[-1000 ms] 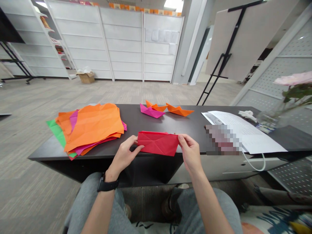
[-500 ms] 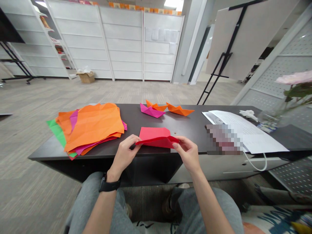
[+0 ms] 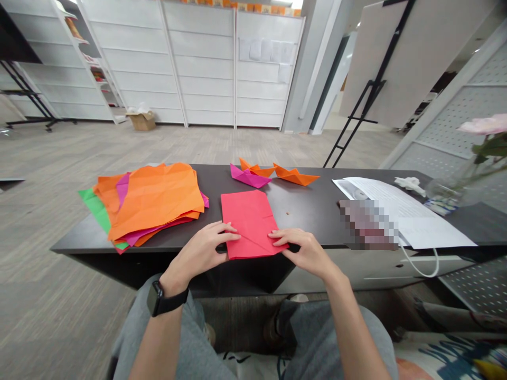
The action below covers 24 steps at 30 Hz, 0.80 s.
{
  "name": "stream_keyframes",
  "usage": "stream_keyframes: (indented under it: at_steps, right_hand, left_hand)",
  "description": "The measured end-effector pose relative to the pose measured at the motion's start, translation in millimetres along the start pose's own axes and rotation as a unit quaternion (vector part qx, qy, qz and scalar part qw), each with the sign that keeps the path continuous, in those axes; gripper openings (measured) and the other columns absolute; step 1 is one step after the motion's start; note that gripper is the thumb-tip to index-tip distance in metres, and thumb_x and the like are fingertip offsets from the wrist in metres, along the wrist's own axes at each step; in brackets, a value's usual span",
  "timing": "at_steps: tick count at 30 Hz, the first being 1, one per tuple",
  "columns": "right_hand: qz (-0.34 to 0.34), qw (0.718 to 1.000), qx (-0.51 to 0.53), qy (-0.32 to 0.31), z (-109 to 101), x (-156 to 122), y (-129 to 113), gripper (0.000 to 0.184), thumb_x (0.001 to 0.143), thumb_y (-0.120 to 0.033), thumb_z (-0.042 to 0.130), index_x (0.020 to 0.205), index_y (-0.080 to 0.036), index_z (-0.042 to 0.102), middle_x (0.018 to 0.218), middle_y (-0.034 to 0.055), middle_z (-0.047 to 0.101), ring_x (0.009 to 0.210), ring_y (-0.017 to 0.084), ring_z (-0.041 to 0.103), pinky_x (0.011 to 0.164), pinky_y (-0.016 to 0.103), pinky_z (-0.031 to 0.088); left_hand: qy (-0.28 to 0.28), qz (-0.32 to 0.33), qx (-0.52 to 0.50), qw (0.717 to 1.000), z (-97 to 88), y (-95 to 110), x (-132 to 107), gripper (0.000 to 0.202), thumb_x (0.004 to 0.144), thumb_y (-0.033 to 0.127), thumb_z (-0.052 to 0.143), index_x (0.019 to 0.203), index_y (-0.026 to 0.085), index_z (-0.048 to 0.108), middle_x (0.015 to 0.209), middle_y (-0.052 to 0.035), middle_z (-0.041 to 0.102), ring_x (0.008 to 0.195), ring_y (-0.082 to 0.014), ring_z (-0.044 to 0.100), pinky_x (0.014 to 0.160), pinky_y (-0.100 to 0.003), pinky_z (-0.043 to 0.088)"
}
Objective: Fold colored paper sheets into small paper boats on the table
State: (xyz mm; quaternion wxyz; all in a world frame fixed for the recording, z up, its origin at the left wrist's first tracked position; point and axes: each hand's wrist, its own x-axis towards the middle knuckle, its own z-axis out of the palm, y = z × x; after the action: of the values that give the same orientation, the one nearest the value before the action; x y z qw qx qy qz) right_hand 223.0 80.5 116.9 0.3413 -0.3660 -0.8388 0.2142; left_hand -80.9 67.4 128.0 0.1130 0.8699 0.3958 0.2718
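A folded sheet of red paper (image 3: 249, 216) lies at the front edge of the dark table, its near edge reaching slightly past it. My left hand (image 3: 204, 248) grips the paper's near left corner, fingers on top and thumb below. At the near right corner, my right hand (image 3: 303, 248) pinches it the same way. Creases run across the red surface. Beyond it stand folded paper boats: a magenta boat (image 3: 250, 177), an orange boat (image 3: 296, 175) to its right, and more orange folded paper (image 3: 257, 169) behind the magenta one.
To the left lies a pile of coloured paper sheets (image 3: 162, 195), mostly orange. On the right are printed white sheets (image 3: 412, 221), a blurred-out object (image 3: 368, 224), a crumpled tissue (image 3: 411, 184) and a glass vase (image 3: 443, 195) with a pink flower. A white cable loop (image 3: 433, 266) hangs over the table's front.
The red paper, held with its near edge raised and parted, now lies flatter and shows its broad face. Both hands have moved slightly lower, keeping hold of the near corners.
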Motion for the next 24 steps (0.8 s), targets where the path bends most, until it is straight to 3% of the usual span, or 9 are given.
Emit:
stream_keyframes:
  at_steps: [3, 7, 12, 18, 22, 24]
  right_hand:
    - [-0.004, 1.000, 0.015, -0.007, -0.7, 1.8, -0.3, 0.021, 0.084, -0.018, 0.065, 0.078, -0.031, 0.079, 0.110, 0.0032, 0.078, 0.104, 0.026, 0.072, 0.095, 0.047, 0.054]
    - [0.000, 0.999, 0.019, -0.043, -5.4, 2.2, -0.6, 0.015, 0.086, -0.025, 0.069, 0.085, -0.035, 0.081, 0.117, 0.0035, 0.075, 0.109, 0.026, 0.069, 0.097, 0.048, 0.053]
    - [-0.002, 0.998, 0.005, -0.068, -10.8, 0.8, -3.5, 0.018, 0.089, -0.023, 0.066, 0.094, -0.034, 0.080, 0.144, 0.0026, 0.058, 0.137, 0.029, 0.050, 0.113, 0.054, 0.039]
    - [0.030, 0.998, -0.011, -0.062, -7.3, 2.0, -6.2, 0.024, 0.093, -0.031, 0.062, 0.114, -0.035, 0.073, 0.124, 0.0045, 0.073, 0.122, 0.028, 0.062, 0.106, 0.052, 0.045]
    - [0.025, 0.996, -0.057, -0.061, -5.3, 3.5, -10.0, 0.014, 0.092, -0.032, 0.063, 0.097, -0.030, 0.075, 0.146, 0.0060, 0.057, 0.137, 0.031, 0.049, 0.110, 0.055, 0.037]
    - [0.034, 0.996, -0.061, -0.059, -4.5, 4.1, -11.3, 0.014, 0.094, -0.033, 0.059, 0.096, -0.028, 0.072, 0.148, 0.0068, 0.055, 0.138, 0.030, 0.048, 0.113, 0.056, 0.034]
  left_hand:
    - [-0.025, 0.032, -0.016, 0.999, -2.5, 3.8, 2.0, 0.040, 0.076, 0.011, 0.076, 0.111, 0.029, 0.075, 0.134, -0.0076, 0.065, 0.131, -0.0283, 0.056, 0.115, -0.050, 0.040]
    - [-0.027, 0.044, -0.046, 0.998, -0.8, 4.4, 2.1, 0.032, 0.079, 0.019, 0.078, 0.109, 0.030, 0.077, 0.131, -0.0091, 0.067, 0.130, -0.0281, 0.057, 0.112, -0.050, 0.043]
    - [-0.040, 0.020, -0.056, 0.997, 0.1, 2.2, -0.8, 0.023, 0.091, 0.025, 0.065, 0.111, 0.029, 0.076, 0.130, -0.0065, 0.070, 0.129, -0.0252, 0.059, 0.113, -0.047, 0.043]
    - [-0.026, -0.024, -0.091, 0.995, -1.3, 1.6, 0.1, 0.028, 0.100, 0.026, 0.050, 0.114, 0.024, 0.073, 0.123, -0.0041, 0.073, 0.125, -0.0213, 0.062, 0.113, -0.043, 0.043]
    - [-0.009, -0.037, -0.103, 0.994, -3.8, 6.3, 0.4, 0.027, 0.100, 0.029, 0.049, 0.110, 0.023, 0.074, 0.117, -0.0038, 0.076, 0.120, -0.0213, 0.065, 0.110, -0.039, 0.045]
    - [-0.006, -0.045, -0.100, 0.994, -5.5, 8.2, -0.6, 0.025, 0.098, 0.030, 0.052, 0.111, 0.023, 0.073, 0.115, -0.0047, 0.076, 0.117, -0.0219, 0.066, 0.108, -0.039, 0.047]
